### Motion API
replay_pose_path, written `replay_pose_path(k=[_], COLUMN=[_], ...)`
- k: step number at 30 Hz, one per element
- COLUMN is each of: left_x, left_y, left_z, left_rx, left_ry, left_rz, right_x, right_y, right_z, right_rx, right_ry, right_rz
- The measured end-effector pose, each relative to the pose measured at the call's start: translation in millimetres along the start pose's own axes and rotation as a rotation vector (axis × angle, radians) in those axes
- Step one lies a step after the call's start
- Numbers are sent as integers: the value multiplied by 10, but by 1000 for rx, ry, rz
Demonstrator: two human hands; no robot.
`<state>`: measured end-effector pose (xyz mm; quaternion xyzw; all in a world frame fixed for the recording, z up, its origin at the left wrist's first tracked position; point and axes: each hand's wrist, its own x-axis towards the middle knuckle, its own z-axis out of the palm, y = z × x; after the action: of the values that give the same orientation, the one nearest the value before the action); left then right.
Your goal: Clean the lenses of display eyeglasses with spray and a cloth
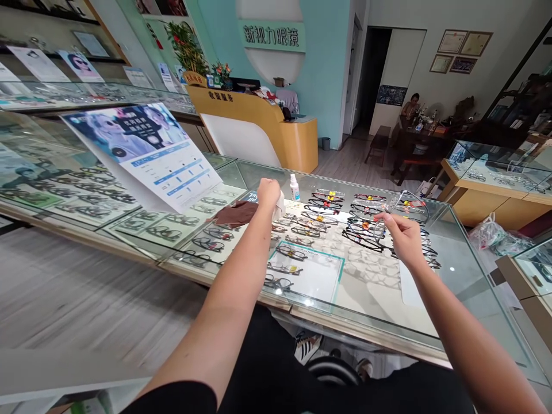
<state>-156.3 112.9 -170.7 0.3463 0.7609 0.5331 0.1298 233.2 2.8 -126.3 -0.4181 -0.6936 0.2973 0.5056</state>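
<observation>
My right hand (404,234) is raised over the right part of the glass display counter (379,282), its fingers pinched on a pair of eyeglasses (402,198) with thin frames. My left hand (269,194) is closed in a fist above the counter's middle. A white cloth (280,207) shows beside and below that fist, partly hidden by it. Just beyond the left hand a small white spray bottle (294,188) stands upright on the glass. A crumpled brown cloth (235,214) lies to the left of my left forearm.
Rows of eyeglass frames (364,233) are inside the counter. A tent-shaped calendar (172,164) stands on its left part. Behind are a yellow-and-white reception desk (297,138) and a seated person (410,109) by a dark table. Another display case (495,184) is at right.
</observation>
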Motion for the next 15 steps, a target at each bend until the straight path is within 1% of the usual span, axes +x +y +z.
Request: replay_pose_path(k=[3,4,8,10,11,13,15], left_x=[7,5,-44,-123,-185,-364,-602], left_y=[77,117,321,440,505,657,850], left_z=[-14,-21,-63,-77,-78,-70,-60], left_rx=[-151,-210,-463,-567,-612,-698,-809], left_ry=[63,88,199,227,220,146,-52], left_rz=[-39,-33,78,157,201,298,417], right_x=[5,5,2,-3,-5,3,43], right_y=[-1,-3,-4,0,-2,-33,-126], right_z=[-3,-2,1,4,5,2,-20], right_rx=[6,9,29,37,42,59,87], right_ry=[8,10,14,11,9,0,-28], right_rz=[9,10,8,8,3,-13,-33])
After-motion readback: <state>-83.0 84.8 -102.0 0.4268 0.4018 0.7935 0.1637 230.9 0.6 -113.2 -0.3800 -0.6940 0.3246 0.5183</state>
